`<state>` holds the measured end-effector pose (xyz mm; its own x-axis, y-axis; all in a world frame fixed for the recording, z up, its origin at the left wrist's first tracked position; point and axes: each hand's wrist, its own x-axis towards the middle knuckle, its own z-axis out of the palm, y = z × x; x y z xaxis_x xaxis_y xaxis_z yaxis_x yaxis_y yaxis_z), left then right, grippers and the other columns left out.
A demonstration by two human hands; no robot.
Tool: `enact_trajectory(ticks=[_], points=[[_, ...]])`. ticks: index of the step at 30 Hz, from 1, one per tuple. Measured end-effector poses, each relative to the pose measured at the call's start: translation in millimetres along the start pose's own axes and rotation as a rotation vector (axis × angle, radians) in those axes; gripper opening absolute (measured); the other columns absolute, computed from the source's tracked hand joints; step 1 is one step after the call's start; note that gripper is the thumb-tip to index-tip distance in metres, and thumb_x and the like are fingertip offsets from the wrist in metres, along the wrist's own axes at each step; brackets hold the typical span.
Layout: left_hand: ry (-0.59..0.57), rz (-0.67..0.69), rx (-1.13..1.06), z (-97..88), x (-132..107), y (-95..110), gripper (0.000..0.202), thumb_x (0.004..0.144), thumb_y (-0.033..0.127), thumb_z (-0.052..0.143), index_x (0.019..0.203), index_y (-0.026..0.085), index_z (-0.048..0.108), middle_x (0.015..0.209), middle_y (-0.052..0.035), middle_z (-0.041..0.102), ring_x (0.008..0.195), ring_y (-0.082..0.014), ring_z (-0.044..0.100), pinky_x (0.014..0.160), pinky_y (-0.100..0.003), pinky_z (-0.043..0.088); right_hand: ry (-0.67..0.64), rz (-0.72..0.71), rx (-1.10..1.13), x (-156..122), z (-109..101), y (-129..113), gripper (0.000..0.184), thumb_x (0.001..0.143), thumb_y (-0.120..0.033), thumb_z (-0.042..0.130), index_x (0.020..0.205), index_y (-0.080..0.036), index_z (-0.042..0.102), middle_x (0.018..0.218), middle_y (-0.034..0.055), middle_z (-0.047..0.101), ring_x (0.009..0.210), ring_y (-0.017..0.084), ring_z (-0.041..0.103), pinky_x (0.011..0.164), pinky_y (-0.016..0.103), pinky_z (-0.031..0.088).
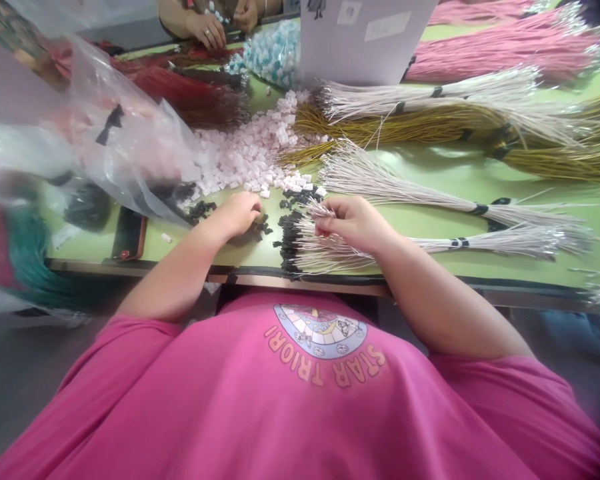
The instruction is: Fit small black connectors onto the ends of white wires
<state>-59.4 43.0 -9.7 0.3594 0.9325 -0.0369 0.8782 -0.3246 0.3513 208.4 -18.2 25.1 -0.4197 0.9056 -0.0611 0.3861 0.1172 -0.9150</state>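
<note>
Centre-frame, my right fingers (330, 225) pinch white wires (319, 209); the bunch below (307, 247) looks black-capped, the bundle above (375, 175) doesn't. Whether my left fingers (253, 203) grip anything, I can't tell.

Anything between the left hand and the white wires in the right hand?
No tall obstacle shows. Low on the table between the left hand and the white wires in the right hand lie loose black pieces and the black ends of other wires. White pieces sit farther back.
</note>
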Motion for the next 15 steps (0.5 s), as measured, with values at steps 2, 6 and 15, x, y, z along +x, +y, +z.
enact_trajectory(ticks=[2, 6, 15], points=[[0.024, -0.009, -0.024, -1.2, -1, 3, 0.002, 0.069, 0.021, 0.062, 0.069, 0.020, 0.063, 0.071, -0.0064, 0.060, 0.059, -0.0165, 0.049, 0.058, -0.031, 0.042, 0.009, 0.008, -0.042, 0, 2, -1, 0.020, 0.076, -0.033, 0.056, 0.065, -0.016, 0.056, 0.059, -0.0012, 0.056, 0.055, 0.010, 0.046, 0.056, 0.025, 0.033], [0.030, -0.028, -0.189, -16.9, -12, 23, 0.007, 0.069, 0.021, 0.064, 0.075, 0.020, 0.059, 0.070, -0.0033, 0.059, 0.061, -0.0146, 0.050, 0.057, -0.028, 0.042, 0.037, -0.017, -0.127, 1, 3, -2, 0.019, 0.073, -0.029, 0.055, 0.060, -0.016, 0.050, 0.054, -0.0040, 0.043, 0.055, 0.008, 0.038, 0.055, 0.025, 0.028], [-0.190, -0.033, -1.078, -6.8, -33, 77, 0.026, 0.075, 0.038, 0.068, 0.075, 0.015, 0.058, 0.060, 0.0017, 0.054, 0.048, -0.0059, 0.046, 0.046, -0.019, 0.037, 0.033, -0.034, -0.069, -2, 4, -1, 0.018, 0.071, -0.029, 0.055, 0.067, -0.013, 0.062, 0.057, -0.0026, 0.046, 0.057, 0.010, 0.043, 0.056, 0.023, 0.032]])
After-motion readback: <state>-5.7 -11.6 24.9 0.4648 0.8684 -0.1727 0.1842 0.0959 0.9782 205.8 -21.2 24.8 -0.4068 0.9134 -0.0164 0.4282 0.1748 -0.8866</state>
